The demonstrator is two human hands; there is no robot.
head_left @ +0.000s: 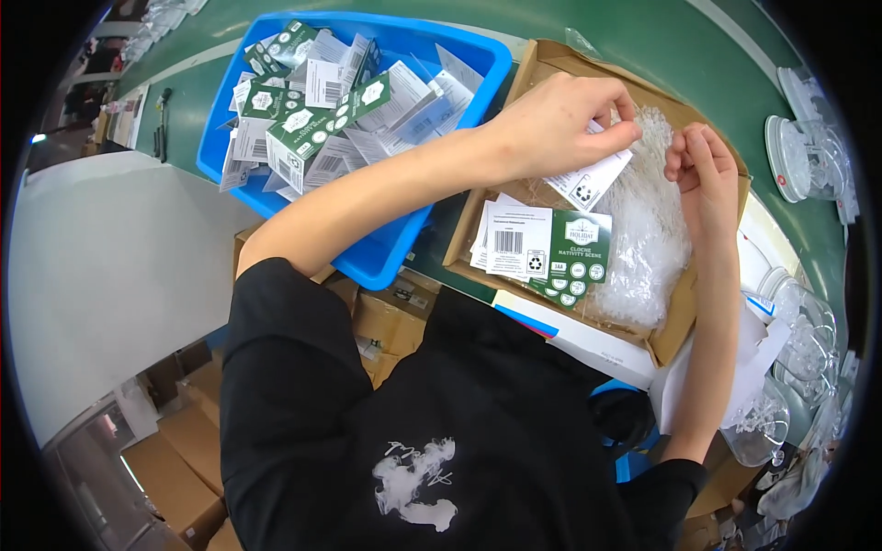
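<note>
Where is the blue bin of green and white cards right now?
In the head view, the blue bin sits on the green table at the person's upper left, just left of the open cardboard box, under the left forearm.

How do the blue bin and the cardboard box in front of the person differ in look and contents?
The blue bin is plastic and piled with loose green-and-white cards; the cardboard box is brown, with open flaps, and holds only a small stack of cards beside a heap of clear plastic pieces. Both hands, left hand and right hand, work over the cardboard box, none over the blue bin. Both sit on the green surface.
</note>
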